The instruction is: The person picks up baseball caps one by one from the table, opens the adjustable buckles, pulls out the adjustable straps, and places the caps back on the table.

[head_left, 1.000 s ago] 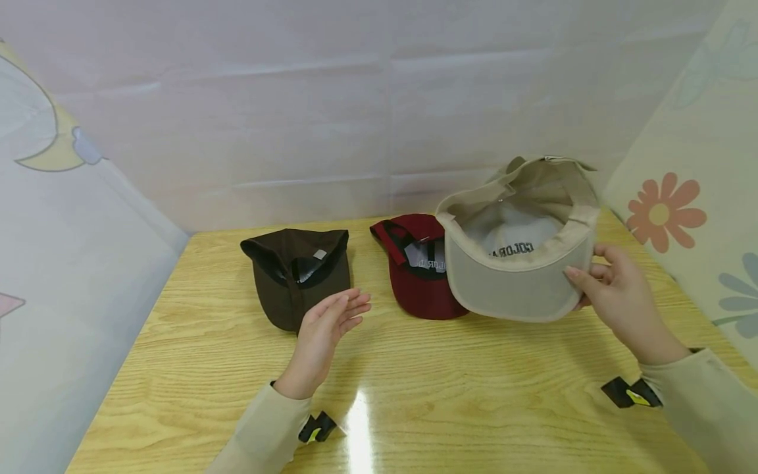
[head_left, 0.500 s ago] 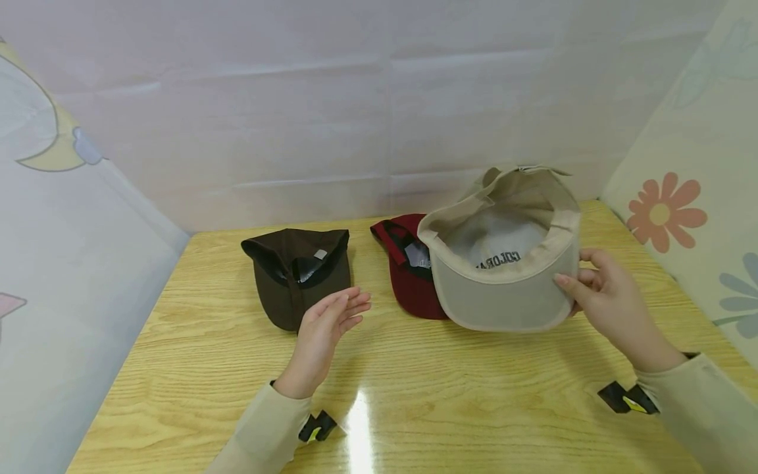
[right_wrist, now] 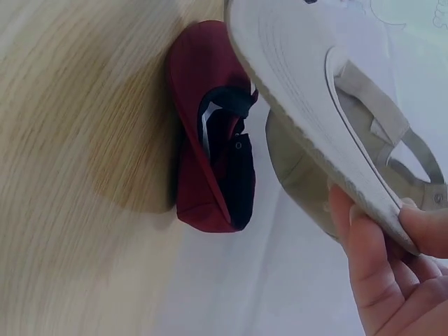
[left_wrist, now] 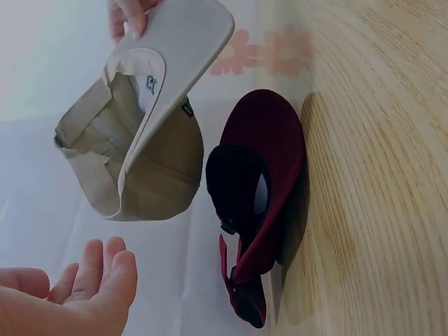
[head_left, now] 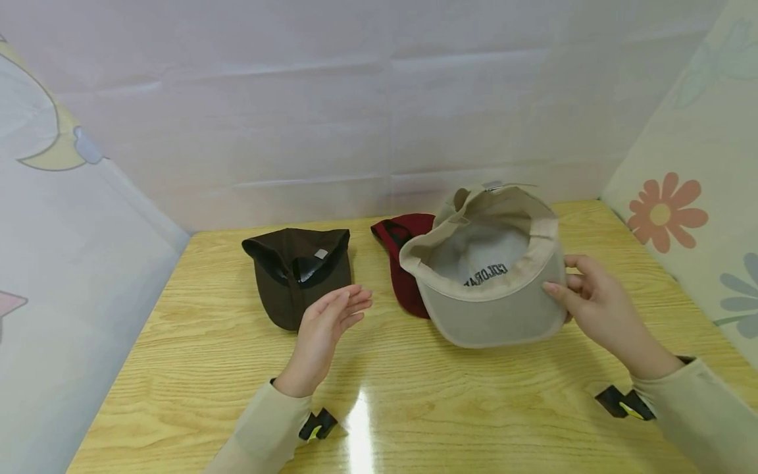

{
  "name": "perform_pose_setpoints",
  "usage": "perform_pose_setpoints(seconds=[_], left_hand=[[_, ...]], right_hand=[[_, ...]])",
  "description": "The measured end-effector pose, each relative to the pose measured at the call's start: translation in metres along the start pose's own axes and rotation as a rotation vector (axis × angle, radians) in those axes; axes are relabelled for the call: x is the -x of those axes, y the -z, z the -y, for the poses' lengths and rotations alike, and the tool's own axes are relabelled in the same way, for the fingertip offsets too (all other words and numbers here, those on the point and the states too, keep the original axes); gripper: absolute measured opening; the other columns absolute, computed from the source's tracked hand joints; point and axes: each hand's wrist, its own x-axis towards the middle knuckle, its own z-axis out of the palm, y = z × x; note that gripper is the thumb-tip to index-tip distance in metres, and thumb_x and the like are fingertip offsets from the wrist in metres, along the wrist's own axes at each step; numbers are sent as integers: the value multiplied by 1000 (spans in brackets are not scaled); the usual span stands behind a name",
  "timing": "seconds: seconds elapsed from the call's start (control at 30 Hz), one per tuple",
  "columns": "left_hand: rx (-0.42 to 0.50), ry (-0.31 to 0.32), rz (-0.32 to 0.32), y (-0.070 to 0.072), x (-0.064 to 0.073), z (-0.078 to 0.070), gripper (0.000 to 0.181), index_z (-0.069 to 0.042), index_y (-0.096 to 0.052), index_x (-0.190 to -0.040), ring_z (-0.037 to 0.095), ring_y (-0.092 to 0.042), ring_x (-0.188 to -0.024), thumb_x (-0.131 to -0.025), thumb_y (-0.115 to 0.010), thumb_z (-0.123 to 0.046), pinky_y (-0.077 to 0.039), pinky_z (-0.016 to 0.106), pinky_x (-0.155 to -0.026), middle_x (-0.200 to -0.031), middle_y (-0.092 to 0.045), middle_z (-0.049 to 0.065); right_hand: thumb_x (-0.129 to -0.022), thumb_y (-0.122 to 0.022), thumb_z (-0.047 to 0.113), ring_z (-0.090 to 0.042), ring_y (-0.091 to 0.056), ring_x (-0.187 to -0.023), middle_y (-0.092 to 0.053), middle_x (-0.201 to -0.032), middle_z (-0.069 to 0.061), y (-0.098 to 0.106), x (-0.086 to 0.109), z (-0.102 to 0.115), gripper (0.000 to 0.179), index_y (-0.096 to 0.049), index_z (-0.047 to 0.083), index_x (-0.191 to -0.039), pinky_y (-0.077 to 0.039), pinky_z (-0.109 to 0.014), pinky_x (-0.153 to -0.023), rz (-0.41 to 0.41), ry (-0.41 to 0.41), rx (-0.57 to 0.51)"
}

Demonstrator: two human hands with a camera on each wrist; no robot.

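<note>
My right hand (head_left: 598, 309) pinches the right edge of the brim of a beige baseball cap (head_left: 497, 316), thumb on the upper face and fingers beneath. The cap hangs above the table, its hollow inside and dark lettering facing me. Behind it a dark red cap (head_left: 405, 283) lies on the table, partly hidden in the head view; the right wrist view shows more of this red cap (right_wrist: 203, 63). My left hand (head_left: 326, 336) hovers with fingers extended and holds nothing. Just beyond it a dark brown cap (head_left: 275, 296) lies on the table with its opening toward me.
The wooden table (head_left: 195, 395) meets a pale cloth backdrop (head_left: 284, 131) at the back. Printed panels stand at both sides, the right one with an orange flower (head_left: 660, 214). Each wrist carries a small black device, such as the left one (head_left: 318, 424).
My right hand has carried the beige cap leftward and slightly lower and nearer, covering more of the red cap. My left hand and the brown cap have stayed in place.
</note>
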Motion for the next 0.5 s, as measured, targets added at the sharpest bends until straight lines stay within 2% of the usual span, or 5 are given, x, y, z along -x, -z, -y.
perform_pose_setpoints(seconds=[0.1, 0.17, 0.33, 0.4, 0.5], left_hand=[[1, 3, -2, -1, 0, -1, 37, 12, -53, -128, 20, -64, -108, -104, -44, -15, -49, 31, -93, -122, -63, 22], [2, 4, -2, -2, 1, -2, 37, 12, -53, -128, 20, -64, -107, -104, -45, -15, -49, 31, -93, -122, -63, 21], [12, -4, 4, -4, 2, -4, 37, 12, -54, -127, 20, -64, -107, -103, -46, -15, -49, 32, -93, -122, -63, 21], [17, -10, 7, -4, 2, -5, 37, 12, -54, -127, 20, -64, -107, -103, -46, -15, -49, 32, -93, -122, -63, 21], [21, -17, 12, -5, 2, -5, 36, 12, -54, -127, 20, -64, -108, -103, -46, -14, -49, 33, -93, -122, -63, 21]], right_hand=[[-95, -55, -6, -7, -63, -64, -64, -92, 26, -2, 1, 2, 31, -46, -8, -124, -51, -26, -48, 15, 16, 18], [-95, -57, -6, -8, -59, -60, -65, -91, 25, -3, 2, 3, 32, -47, -7, -125, -48, -25, -46, 15, 31, 48], [-92, -61, -6, -9, -46, -49, -70, -84, -1, -6, 4, 7, 30, -53, -4, -121, -35, -26, -40, -3, 102, 135], [-91, -62, -7, -8, -46, -50, -69, -82, -12, -8, 4, 8, 29, -54, -5, -119, -33, -26, -41, -13, 143, 151], [-89, -64, -8, -6, -46, -51, -67, -78, -15, -10, 4, 10, 27, -56, -5, -115, -32, -24, -41, -28, 206, 172]])
